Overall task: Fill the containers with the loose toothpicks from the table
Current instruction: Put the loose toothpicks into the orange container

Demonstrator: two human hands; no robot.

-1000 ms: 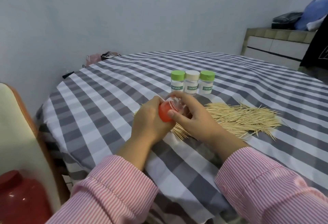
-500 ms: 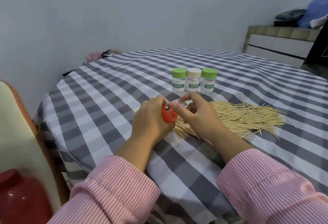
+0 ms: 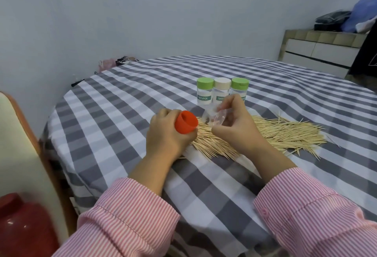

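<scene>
My left hand (image 3: 165, 132) grips an orange-red cap (image 3: 186, 122), its hollow side facing right. Just to its right, my right hand (image 3: 234, 120) holds a clear, uncapped container (image 3: 212, 117) tipped on its side, mouth towards the cap. Both hands hover over the left end of a wide pile of loose toothpicks (image 3: 275, 132) on the checked tablecloth. Behind my hands, three capped toothpick containers stand in a row: one with a green cap (image 3: 205, 91), one with a cream cap (image 3: 221, 91) and one with a green cap (image 3: 239, 88).
The round table (image 3: 122, 114) wears a grey and white checked cloth. A chair back (image 3: 24, 154) and a red jar (image 3: 22, 226) sit at my left. A low cabinet (image 3: 318, 50) with bags on top stands at the far right against the wall.
The cap has come off the clear container. My left hand has drawn the cap to the left, and my right hand now holds the container apart from it.
</scene>
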